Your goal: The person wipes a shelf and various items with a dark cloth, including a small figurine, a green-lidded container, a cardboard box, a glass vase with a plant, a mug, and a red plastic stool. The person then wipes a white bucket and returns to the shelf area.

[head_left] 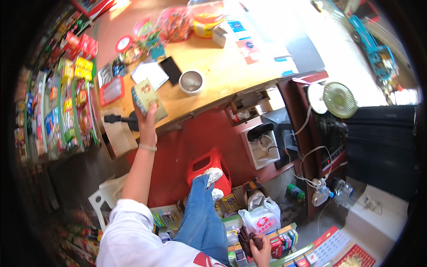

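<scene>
My left hand [146, 118] grips a pale yellow box [149, 96] with a floral print, held tilted over the near edge of a wooden counter [220, 78]. A black phone [170, 70], a white cup [191, 82], white paper [150, 75] and a red-rimmed plastic container [112, 91] lie beyond it on the counter. Low at the right, my right hand [262, 250] holds a dark brown cloth item [247, 242], bunched, beside small boxes and a white plastic bag [262, 217]. What the cloth item is exactly, I cannot tell.
A red plastic stool [210, 167] stands under my feet. Shelves of packaged snacks [61, 110] line the left. To the right are a white foam box [260, 143], a green fan [339, 100] with loose cables, and plastic bottles [342, 193]. A white plastic chair [101, 200] is beside my left arm.
</scene>
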A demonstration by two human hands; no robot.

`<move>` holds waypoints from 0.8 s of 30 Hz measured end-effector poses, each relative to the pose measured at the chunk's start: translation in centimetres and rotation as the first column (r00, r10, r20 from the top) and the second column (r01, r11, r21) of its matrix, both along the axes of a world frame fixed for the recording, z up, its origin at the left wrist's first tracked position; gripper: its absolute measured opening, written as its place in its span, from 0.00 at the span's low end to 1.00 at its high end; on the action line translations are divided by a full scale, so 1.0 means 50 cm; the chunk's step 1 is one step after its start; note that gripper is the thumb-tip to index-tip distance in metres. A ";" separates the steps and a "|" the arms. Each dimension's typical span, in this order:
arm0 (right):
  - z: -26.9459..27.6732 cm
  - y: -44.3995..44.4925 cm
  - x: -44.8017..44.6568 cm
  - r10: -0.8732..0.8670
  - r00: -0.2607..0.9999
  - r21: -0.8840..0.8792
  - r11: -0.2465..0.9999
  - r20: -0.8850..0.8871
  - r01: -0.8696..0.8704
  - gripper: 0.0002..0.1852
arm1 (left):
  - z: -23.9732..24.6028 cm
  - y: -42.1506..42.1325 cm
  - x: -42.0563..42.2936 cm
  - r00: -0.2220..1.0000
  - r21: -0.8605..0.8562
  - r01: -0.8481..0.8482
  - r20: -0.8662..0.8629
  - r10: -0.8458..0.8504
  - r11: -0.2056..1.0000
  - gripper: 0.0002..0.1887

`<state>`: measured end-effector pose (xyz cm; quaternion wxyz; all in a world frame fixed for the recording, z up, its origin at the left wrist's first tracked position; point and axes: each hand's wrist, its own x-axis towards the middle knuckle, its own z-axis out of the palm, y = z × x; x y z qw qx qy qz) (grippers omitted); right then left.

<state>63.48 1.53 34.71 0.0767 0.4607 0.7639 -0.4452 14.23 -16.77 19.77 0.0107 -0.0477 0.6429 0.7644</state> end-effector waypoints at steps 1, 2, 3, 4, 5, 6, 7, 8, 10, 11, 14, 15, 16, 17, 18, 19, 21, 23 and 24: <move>0.025 -0.004 -0.005 -0.028 0.999 0.007 1.000 -0.018 0.029 0.10 | 0.055 0.010 0.022 0.996 0.159 0.037 0.073 -0.049 0.987 0.33; 0.052 -0.004 -0.006 -0.004 0.999 0.034 0.999 -0.033 0.005 0.10 | 0.111 0.022 0.058 0.980 0.134 0.137 0.125 -0.153 0.982 0.33; 0.079 -0.007 -0.005 -0.033 0.997 0.025 0.999 -0.075 0.035 0.10 | 0.167 0.039 0.099 0.952 0.168 0.249 0.140 -0.273 0.954 0.32; 0.105 -0.005 0.000 0.009 0.998 0.070 0.998 -0.067 -0.004 0.11 | 0.222 0.064 0.135 0.880 0.160 0.450 0.085 -0.467 0.878 0.35; 0.134 -0.006 0.009 0.027 0.998 0.116 0.993 -0.065 -0.019 0.12 | 0.281 0.092 0.171 0.766 0.197 0.627 0.018 -0.642 0.754 0.38; 0.159 -0.009 0.018 0.058 0.994 0.154 0.987 -0.093 -0.043 0.14 | 0.340 0.129 0.210 0.656 0.200 0.735 0.033 -0.754 0.648 0.43; 0.186 -0.009 0.030 0.074 0.989 0.217 0.975 -0.130 -0.044 0.15 | 0.398 0.175 0.248 0.516 0.219 0.834 0.020 -0.856 0.507 0.49; 0.217 -0.012 0.047 0.057 0.989 0.239 0.971 -0.137 -0.023 0.17 | 0.460 0.220 0.292 0.364 0.279 0.899 -0.047 -0.930 0.338 0.54; 0.273 -0.017 0.081 -0.014 0.985 0.297 0.953 -0.173 0.066 0.18 | 0.584 0.324 0.384 0.008 0.314 0.947 -0.224 -0.974 -0.065 0.60; 0.302 -0.024 0.101 -0.073 0.982 0.298 0.947 -0.173 0.122 0.17 | 0.647 0.372 0.433 -0.165 0.291 0.919 -0.330 -0.930 -0.266 0.61; 0.384 -0.080 0.177 -0.203 0.920 0.439 0.831 -0.334 0.343 0.16 | 0.842 0.448 0.600 -0.501 -0.046 0.827 -0.514 -0.696 -0.561 0.62; 0.403 -0.107 0.199 -0.268 0.905 0.493 0.768 -0.332 0.408 0.16 | 0.906 0.470 0.650 -0.628 -0.237 0.746 -0.559 -0.541 -0.622 0.61; 0.418 -0.138 0.220 -0.370 0.858 0.502 0.698 -0.357 0.510 0.17 | 0.965 0.477 0.704 -0.702 -0.406 0.680 -0.600 -0.382 -0.610 0.61; 0.430 -0.173 0.237 -0.389 0.811 0.563 0.585 -0.437 0.584 0.17 | 1.020 0.474 0.763 -0.754 -0.518 0.603 -0.617 -0.223 -0.606 0.61; 0.436 -0.196 0.254 -0.402 0.768 0.544 0.545 -0.498 0.638 0.21 | 1.068 0.468 0.825 -0.783 -0.593 0.543 -0.614 -0.103 -0.594 0.60; 0.440 -0.226 0.262 -0.582 0.704 0.581 0.431 -0.406 0.691 0.25 | 1.110 0.463 0.886 -0.818 -0.716 0.465 -0.572 0.056 -0.521 0.63; 0.446 -0.272 0.277 -0.575 0.709 0.819 0.112 -0.408 0.562 0.27 | 1.174 0.431 1.007 -0.755 -0.762 0.447 -0.602 0.258 -0.468 0.56; 0.459 -0.349 0.282 -0.739 0.536 0.692 0.133 -0.408 0.709 0.25 | 1.211 0.372 1.125 -0.647 -0.764 0.457 -0.637 0.419 -0.454 0.52; 0.466 -0.385 0.283 -0.776 0.470 0.647 0.106 -0.420 0.755 0.23 | 1.218 0.330 1.181 -0.610 -0.771 0.445 -0.634 0.475 -0.456 0.51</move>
